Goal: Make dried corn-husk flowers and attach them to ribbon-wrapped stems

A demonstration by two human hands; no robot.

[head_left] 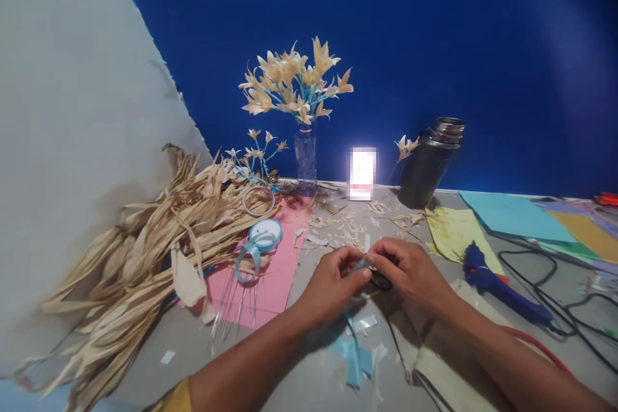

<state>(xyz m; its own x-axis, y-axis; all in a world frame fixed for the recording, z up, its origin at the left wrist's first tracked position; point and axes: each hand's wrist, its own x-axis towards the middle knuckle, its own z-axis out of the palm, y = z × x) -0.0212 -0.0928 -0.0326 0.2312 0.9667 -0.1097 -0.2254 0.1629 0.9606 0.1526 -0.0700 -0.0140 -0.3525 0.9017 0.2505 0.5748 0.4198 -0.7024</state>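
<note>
Close together over the table's middle, both my hands are closed in a pinch. My left hand (pixel 335 280) holds a small light blue strip (pixel 358 266) between thumb and fingers. My right hand (pixel 410 269) meets it at the fingertips and pinches the strip's other end. A black loop (pixel 381 280), perhaps a scissors handle, shows under the right fingers; I cannot tell whether that hand holds it. Below the hands lie light blue paper scraps (pixel 355 357) and a thin blue strip.
Dried corn husks (pixel 130 251) heap up at left, beside a blue tape roll (pixel 264 235), thin wires (pixel 236 309) and pink paper (pixel 284 257). Husk flowers (pixel 290 80) stand in a clear bottle (pixel 306 158). At right are a dark flask (pixel 427 167), a blue glue gun (pixel 502 286) and cables.
</note>
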